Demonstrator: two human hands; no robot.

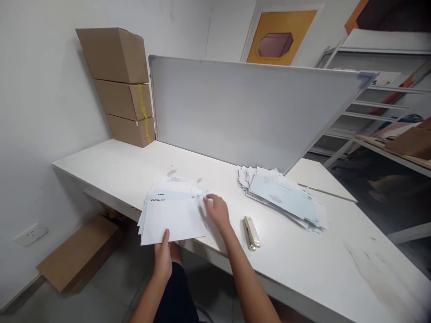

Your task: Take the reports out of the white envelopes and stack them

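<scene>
A fanned stack of white and pale paper sheets (173, 220) lies at the near edge of the table and juts over it. Dark printed letters and small square marks show on the sheets behind the blank top one. My left hand (163, 258) grips the stack's lower edge, thumb on top and fingers hidden underneath. At the upper right corner, my right hand (217, 211) has its fingers curled and pinched at the paper's edge. A cream stapler (252, 233) rests to the right of that hand. Farther right lies an uneven pile of printed pale blue sheets (284, 195).
A large whiteboard (249, 107) stands upright along the back of the white table (336, 255). Several cardboard boxes (124, 89) are stacked at the back left corner. Another cardboard box (81, 251) sits on the floor at left. Metal shelving (377, 107) stands at right.
</scene>
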